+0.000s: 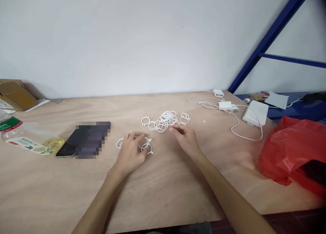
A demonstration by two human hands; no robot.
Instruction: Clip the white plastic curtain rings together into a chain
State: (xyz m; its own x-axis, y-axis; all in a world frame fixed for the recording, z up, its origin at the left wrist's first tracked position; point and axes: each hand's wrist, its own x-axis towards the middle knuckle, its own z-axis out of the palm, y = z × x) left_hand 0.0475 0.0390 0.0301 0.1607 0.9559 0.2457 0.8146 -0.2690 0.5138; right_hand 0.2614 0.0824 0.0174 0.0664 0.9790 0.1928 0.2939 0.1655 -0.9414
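Observation:
A loose pile of white plastic rings (166,118), each with small tabs, lies in the middle of the wooden table (158,193). My right hand (187,139) is at the pile's near right edge, thumb and fingertips pinched together; what is between them is hidden. To the left, my left hand (132,149) rests palm down over a few separate white rings (146,146), its fingers and thumb apart. These rings show partly from under the fingers and on both sides of the hand. A single ring (146,120) lies at the pile's left end.
On the left are a plastic bottle (28,139), a dark phone (66,147) beside a blurred-out patch, and a cardboard box (17,94). Chargers with white cables (225,105), a white power bank (255,113) and a red plastic bag (290,149) lie right. Behind stands a wall.

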